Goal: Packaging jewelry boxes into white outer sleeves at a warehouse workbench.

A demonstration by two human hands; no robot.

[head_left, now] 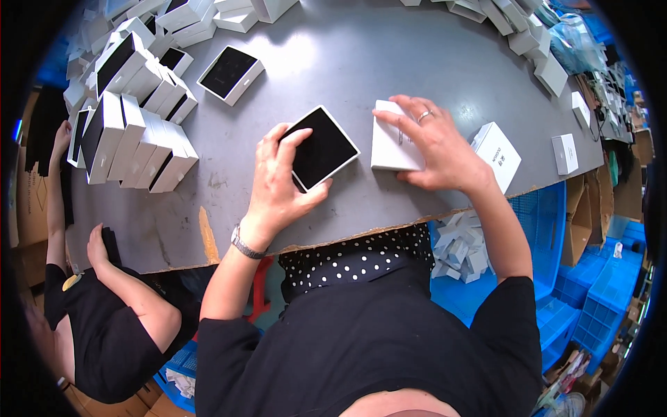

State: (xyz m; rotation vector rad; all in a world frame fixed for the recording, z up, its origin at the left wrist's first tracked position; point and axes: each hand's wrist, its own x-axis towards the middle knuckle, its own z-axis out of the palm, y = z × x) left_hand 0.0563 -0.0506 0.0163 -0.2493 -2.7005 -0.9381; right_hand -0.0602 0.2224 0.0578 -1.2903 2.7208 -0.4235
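My left hand (274, 181) grips a white box base with a black inner pad (325, 147), fingers and thumb on its edges. To its right, my right hand (441, 153) is closed round a white box lid (390, 147) with small dark print, thumb at the near edge and fingers over the far side. Base and lid are apart, both over the grey table. Beyond my right wrist a white printed box (501, 158) lies near the table's front edge. Another white box with a black pad (231, 74) lies farther off on the left.
Rows of white boxes (132, 142) stand stacked at the left of the grey table (313, 62). More white boxes (524, 42) pile up at the far right, with a small white box (565, 154) nearer. A blue crate (545, 222) sits below the edge. A co-worker's arm (132, 292) rests at left.
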